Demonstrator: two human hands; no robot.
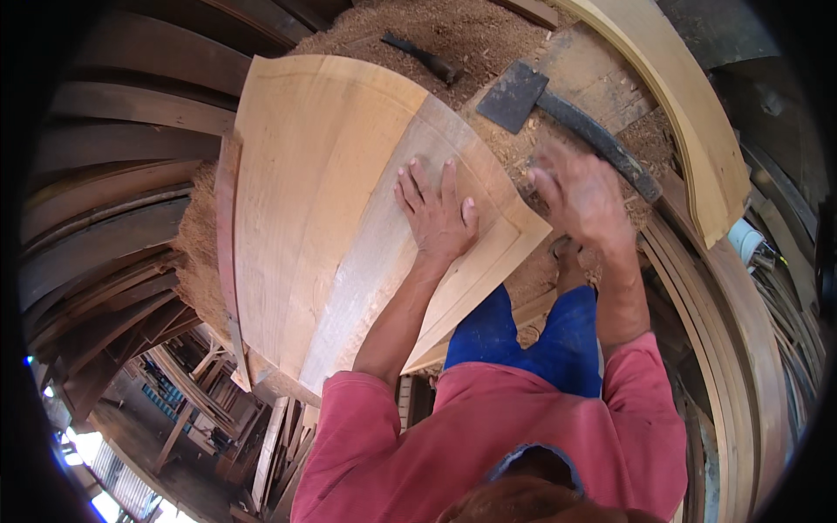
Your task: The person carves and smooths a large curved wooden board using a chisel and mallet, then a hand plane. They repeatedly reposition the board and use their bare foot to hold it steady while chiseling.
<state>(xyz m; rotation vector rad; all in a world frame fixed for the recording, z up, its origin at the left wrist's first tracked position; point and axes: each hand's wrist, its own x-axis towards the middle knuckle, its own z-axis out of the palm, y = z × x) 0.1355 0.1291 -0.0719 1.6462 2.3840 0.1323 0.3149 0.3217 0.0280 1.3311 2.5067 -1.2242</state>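
Observation:
A broad pale wooden panel (314, 192), made of several boards side by side with a curved far edge, lies in front of me. On its greyer strip my left hand (438, 216) rests flat, fingers spread. My right hand (582, 196) is just off the panel's right corner, smeared by motion; whether its fingers hold anything is hidden. Beyond that hand lies a hatchet (514, 98) with a broad dark head and a curved dark handle. A chisel (423, 59) lies on the shavings past the panel's far edge.
Wood shavings (471, 35) cover the surface around the tools. A curved pale board (671, 87) stands at the right, over long planks (711, 322). Dark stacked boards (131, 139) line the left side. A reddish wooden strip (228, 218) runs along the panel's left edge.

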